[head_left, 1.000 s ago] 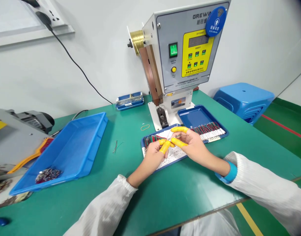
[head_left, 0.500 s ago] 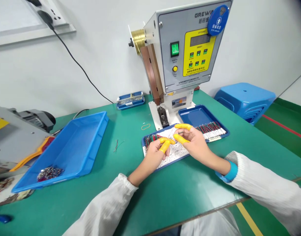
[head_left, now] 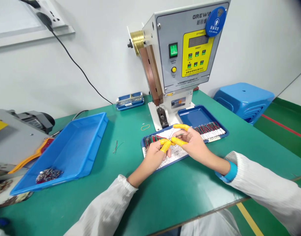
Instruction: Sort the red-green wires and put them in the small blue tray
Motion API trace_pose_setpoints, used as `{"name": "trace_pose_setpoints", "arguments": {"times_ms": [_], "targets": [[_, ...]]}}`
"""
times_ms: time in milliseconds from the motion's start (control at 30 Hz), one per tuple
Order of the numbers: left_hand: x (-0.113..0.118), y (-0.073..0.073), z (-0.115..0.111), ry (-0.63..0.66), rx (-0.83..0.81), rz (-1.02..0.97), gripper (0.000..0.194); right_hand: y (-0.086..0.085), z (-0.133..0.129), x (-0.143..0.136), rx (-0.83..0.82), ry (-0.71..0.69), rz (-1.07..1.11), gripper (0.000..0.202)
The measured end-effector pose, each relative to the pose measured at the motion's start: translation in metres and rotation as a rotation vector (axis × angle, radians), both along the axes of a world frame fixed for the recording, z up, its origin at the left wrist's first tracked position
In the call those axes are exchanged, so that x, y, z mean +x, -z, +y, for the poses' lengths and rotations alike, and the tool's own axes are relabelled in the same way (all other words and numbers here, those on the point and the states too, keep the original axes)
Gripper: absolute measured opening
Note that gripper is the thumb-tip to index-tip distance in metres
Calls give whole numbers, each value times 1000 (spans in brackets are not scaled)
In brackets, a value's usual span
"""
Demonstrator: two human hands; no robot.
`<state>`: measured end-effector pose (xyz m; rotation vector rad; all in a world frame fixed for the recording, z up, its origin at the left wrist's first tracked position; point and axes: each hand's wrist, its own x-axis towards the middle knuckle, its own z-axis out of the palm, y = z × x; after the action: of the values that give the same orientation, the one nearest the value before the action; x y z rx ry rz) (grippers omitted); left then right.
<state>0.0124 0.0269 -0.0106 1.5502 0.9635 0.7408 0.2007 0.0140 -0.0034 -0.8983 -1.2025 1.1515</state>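
Over a blue tray [head_left: 162,167] my two hands meet, yellow finger cots on thumbs and forefingers. My left hand [head_left: 157,152] is closed in a pinch; its fingertips hide what they hold. A thin wire [head_left: 180,134] runs through my right hand [head_left: 193,142], whose thumb and fingers are closed near the left fingertips. Small white pieces [head_left: 177,152] cover much of the tray under my hands. At its left end lies a bundle of red, green and black wires [head_left: 150,139].
Behind the tray stands a crimping machine [head_left: 162,118] with a brass-coloured reel [head_left: 137,39]. A second blue tray [head_left: 193,114] holds wires with white ends [head_left: 213,131]. At left is a large blue bin [head_left: 74,144] with metal parts. Loose wires [head_left: 115,147] and a rubber band [head_left: 145,127] lie between.
My right hand has moved slightly left and down, so its thumb now meets the left fingertips. The left hand stays almost in place. The whole view has shifted a little.
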Motion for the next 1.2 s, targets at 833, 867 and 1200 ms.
{"name": "trace_pose_setpoints", "arguments": {"times_ms": [833, 867, 1200], "targets": [[2, -3, 1, -33, 33, -71, 44, -3, 7, 5, -63, -181, -26, 49], [2, -4, 0, -48, 25, -84, 44, -3, 8, 7, -50, -164, -23, 49], [5, -9, -4, -174, -48, -198, 43, 8, 20, 27, 136, 150, -367, 37]]}}
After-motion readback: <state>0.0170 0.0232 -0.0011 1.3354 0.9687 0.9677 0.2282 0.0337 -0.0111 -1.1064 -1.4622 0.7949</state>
